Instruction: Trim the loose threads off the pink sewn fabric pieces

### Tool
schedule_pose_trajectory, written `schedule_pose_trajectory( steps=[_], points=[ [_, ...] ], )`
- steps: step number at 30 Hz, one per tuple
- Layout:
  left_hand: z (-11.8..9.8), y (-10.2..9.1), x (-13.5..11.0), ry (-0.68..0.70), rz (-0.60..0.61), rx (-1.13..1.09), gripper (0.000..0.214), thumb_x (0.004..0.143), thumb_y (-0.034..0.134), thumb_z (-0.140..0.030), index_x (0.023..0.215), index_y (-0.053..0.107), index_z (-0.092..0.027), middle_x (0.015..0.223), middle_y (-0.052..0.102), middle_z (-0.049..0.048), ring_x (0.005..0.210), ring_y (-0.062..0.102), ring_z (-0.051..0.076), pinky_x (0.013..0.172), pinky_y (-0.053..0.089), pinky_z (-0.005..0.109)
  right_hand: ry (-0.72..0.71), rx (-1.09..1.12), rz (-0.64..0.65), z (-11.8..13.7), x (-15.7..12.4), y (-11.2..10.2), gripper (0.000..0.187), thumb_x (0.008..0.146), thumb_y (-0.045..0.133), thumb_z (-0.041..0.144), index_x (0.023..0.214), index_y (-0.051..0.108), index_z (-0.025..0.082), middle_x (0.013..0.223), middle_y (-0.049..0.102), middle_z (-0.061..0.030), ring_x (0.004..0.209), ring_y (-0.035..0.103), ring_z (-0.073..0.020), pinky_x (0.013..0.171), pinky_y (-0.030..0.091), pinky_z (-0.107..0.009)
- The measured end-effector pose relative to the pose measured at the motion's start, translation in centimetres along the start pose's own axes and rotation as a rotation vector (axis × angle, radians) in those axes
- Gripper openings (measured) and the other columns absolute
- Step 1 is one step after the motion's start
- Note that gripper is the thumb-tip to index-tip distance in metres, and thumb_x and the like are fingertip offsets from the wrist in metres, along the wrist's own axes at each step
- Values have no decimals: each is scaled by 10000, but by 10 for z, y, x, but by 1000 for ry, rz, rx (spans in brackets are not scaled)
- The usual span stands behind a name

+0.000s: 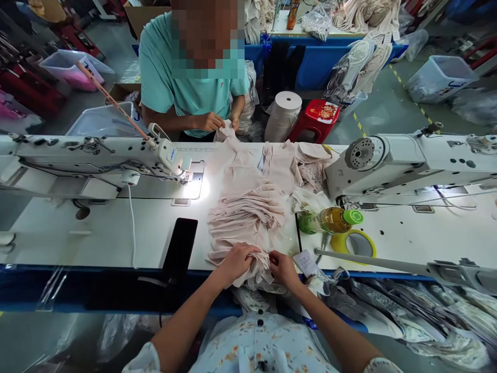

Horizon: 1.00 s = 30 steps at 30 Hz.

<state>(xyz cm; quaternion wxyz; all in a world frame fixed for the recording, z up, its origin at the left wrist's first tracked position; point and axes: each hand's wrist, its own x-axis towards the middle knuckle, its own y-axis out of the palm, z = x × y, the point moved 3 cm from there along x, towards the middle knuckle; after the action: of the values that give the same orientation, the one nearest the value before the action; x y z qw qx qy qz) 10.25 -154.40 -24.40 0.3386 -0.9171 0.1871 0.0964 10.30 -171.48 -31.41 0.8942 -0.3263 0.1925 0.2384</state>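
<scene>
A stack of pale pink fabric pieces [248, 212] lies on the white table [116, 233] in front of me. My left hand [237, 261] is closed on the near edge of the stack, fingers curled over the cloth. My right hand [283, 269] pinches the same near edge just to the right. Both hands sit at the table's front edge, close together.
Sewing machines stand left [97, 155] and right [407, 160]. A black phone [180, 246], a green-capped bottle [330, 220] and a yellow tape roll [355, 242] lie nearby. A person in a teal shirt [190, 88] across the table handles cloth. More fabric [298, 166] is piled behind.
</scene>
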Motion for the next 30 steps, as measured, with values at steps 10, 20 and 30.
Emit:
schedule_pose_trajectory(
  steps=[10, 20, 30],
  points=[
    [6, 18, 26, 24, -110, 71, 348, 747, 408, -17, 932, 648, -189, 1058, 647, 56, 1040, 548, 178, 959, 403, 333, 53, 224, 26, -19, -15, 16, 232, 642, 407, 230, 749, 594, 144, 636, 574, -23, 622, 518, -166, 575, 371, -238],
    [2, 28, 23, 25, -91, 167, 308, 715, 446, -29, 874, 635, -212, 982, 666, 16, 1043, 480, 225, 921, 320, 413, 76, 258, 72, -23, -34, 9, 216, 661, 452, 294, 699, 593, 135, 623, 567, -31, 609, 502, -167, 571, 353, -247],
    [7, 32, 16, 72, -171, 95, 266, 743, 469, -65, 881, 638, -217, 1107, 612, 38, 1071, 503, 193, 935, 322, 383, -13, 122, -263, 16, 4, -30, 399, 696, 549, 375, 1013, 595, 136, 944, 612, -93, 845, 557, -217, 758, 416, -302]
  ],
)
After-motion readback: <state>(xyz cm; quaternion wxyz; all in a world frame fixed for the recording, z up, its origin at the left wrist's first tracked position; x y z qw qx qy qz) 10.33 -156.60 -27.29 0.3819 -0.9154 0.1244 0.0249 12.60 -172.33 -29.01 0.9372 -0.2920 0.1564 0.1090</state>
